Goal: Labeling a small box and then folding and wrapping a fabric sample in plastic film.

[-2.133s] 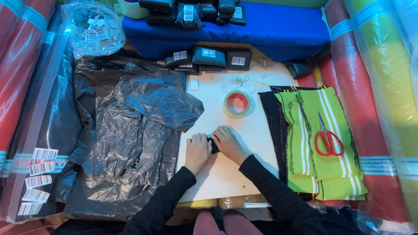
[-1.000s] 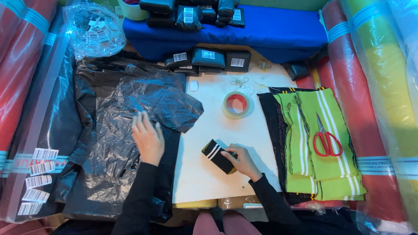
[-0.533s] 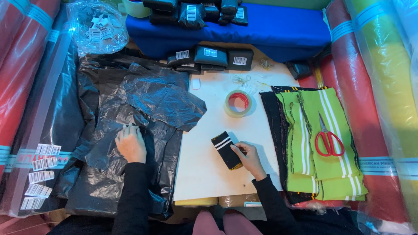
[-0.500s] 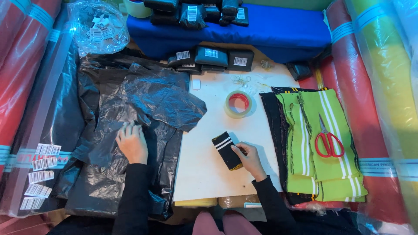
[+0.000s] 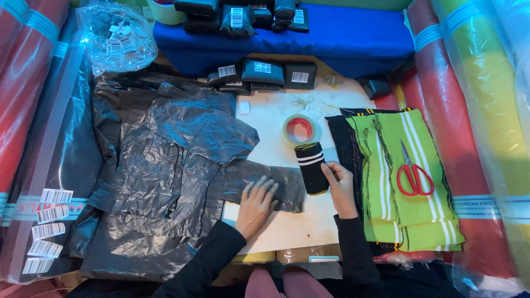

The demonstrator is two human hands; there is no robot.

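At the far left, red fabric rolls (image 5: 25, 99) wrapped in clear film are seen lying lengthwise, with white barcode stickers (image 5: 47, 229) set in a column on the film near their front end. Behind them, at the far left corner, a clear bag of small labels (image 5: 116, 36) is found. A spread of crumpled black plastic bags (image 5: 154, 165) is laid over the left half of the bench (image 5: 276, 118). One black plastic sheet (image 5: 287, 187) is drawn out onto the white surface, and the left hand (image 5: 255, 204) is pressed flat on it, fingers spread and closed around nothing. Just to the right, a rolled black knit piece with white stripes (image 5: 311, 167) is held upright-lengthwise at the sheet's right edge, touching it; the right hand (image 5: 339, 185) is cupped along its right side, fingers lightly curled against it rather than wrapped fully round. Directly behind the roll, a ring of tape (image 5: 301, 129) with a red core is placed, and farther back a row of black packed bundles with barcode labels (image 5: 262, 74) is lined against a blue fabric roll (image 5: 331, 33). To the right, a stack of lime-green knit pieces with white stripes (image 5: 400, 182) is laid over black ones, and red-handled scissors (image 5: 413, 174) are rested on top. At the far right, red and yellow wrapped rolls (image 5: 480, 110) are stacked.
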